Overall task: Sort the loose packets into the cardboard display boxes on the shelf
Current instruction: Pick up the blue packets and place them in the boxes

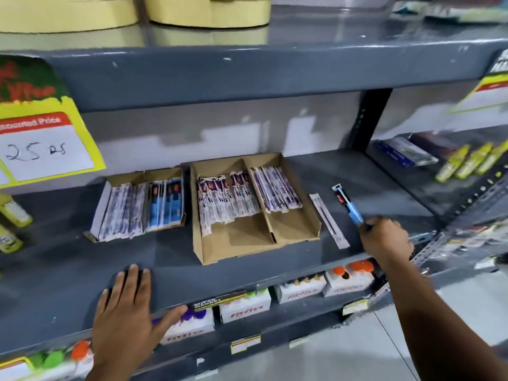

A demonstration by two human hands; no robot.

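Two cardboard display boxes stand on the grey shelf (371, 185). The small left box (116, 180) holds white-purple packets and blue packets side by side. The larger box (239, 243) at the centre has two compartments, each partly filled with white-purple packets. A loose white packet (330, 221) lies on the shelf just right of the larger box. My right hand (384, 237) pinches the near end of a blue packet (347, 203), which points away toward the back. My left hand (123, 320) rests flat on the shelf's front edge, fingers spread, holding nothing.
A yellow price sign (46, 144) reading 25 hangs at the left. Yellow-green packs (472, 160) and a blue carton (406, 155) lie on the neighbouring shelf at right. Small white boxes with coloured caps (244, 307) line the shelf below. Tape rolls (209, 9) sit on the shelf above.
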